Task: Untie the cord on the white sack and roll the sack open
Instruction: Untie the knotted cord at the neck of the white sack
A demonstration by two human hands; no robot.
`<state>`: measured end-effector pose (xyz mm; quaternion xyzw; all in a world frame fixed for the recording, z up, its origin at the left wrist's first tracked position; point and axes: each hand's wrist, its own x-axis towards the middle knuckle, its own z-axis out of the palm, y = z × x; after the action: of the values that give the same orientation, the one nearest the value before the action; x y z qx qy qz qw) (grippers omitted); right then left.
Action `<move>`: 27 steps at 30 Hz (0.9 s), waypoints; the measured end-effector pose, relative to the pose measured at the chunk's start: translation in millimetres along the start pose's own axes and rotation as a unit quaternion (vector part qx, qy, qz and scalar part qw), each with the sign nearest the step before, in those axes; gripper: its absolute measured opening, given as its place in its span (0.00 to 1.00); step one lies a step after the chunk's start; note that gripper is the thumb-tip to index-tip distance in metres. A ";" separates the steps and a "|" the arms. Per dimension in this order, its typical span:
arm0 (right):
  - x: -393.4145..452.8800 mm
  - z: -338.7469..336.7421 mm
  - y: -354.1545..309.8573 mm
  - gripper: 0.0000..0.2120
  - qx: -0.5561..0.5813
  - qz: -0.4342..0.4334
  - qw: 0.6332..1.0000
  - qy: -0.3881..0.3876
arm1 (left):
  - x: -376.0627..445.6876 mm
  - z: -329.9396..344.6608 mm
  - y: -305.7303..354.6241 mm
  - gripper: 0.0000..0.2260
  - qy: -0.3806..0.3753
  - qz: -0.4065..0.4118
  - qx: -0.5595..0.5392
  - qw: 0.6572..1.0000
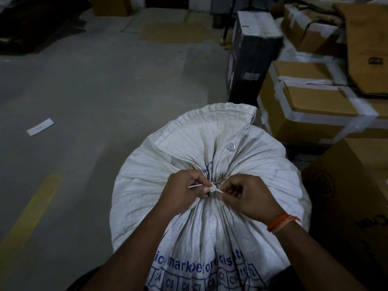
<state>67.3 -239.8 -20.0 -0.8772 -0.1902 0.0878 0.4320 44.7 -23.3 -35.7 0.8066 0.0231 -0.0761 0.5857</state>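
- White sack (210,156) stands full on the grey concrete floor (94,85), lower centre of the frame, its neck gathered into tight pleats.
- Cord (213,189) is wrapped round the gathered neck, centre of the frame; the knot is still tied and sits between the two hands.
- Left hand (182,192): fingers pinched together on a strand of the cord just left of the knot; a short white length sticks out leftward past the thumb.
- Right hand (249,198): fingers pinched on the cord end just right of the knot, heel of the hand resting on the sack cloth.
- Orange thread band (282,222) on the right wrist.
- Above the tie, the sack's loose mouth fans up toward the centre of the frame; a metal eyelet (231,146) shows on it.
- Blue print and a row of numbered boxes run across the sack at the bottom edge; only partly readable.
- Taped cardboard boxes (310,106) stacked at right, a black carton (252,57) upright just behind the sack.
- White paper slip (40,127) on the floor at left; yellow painted stripe (31,208) lower left.
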 end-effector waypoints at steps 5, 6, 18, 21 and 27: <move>2.5 2.0 1.3 0.05 -0.036 0.009 0.999 0.023 | -0.9 0.8 0.6 0.04 0.003 -0.006 -0.013 1.000; 2.7 3.9 0.7 0.05 -0.034 0.007 0.999 0.025 | -1.8 0.7 0.4 0.03 0.001 -0.006 -0.015 1.000; 1.5 18.0 -2.1 0.05 -0.033 0.004 0.998 0.053 | -2.9 1.0 -0.5 0.04 0.003 0.010 0.013 1.000; 1.5 17.0 -1.0 0.04 -0.018 0.009 0.999 0.047 | -2.2 1.4 -0.6 0.04 0.002 0.012 0.022 1.000; -2.7 2.5 -1.5 0.04 0.009 -0.002 1.000 -0.002 | -2.3 0.3 -0.8 0.04 0.002 0.010 0.017 1.000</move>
<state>63.6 -238.2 -20.3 -0.8727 -0.1923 0.0906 0.4395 42.3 -23.2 -36.2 0.8171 0.0149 -0.0692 0.5722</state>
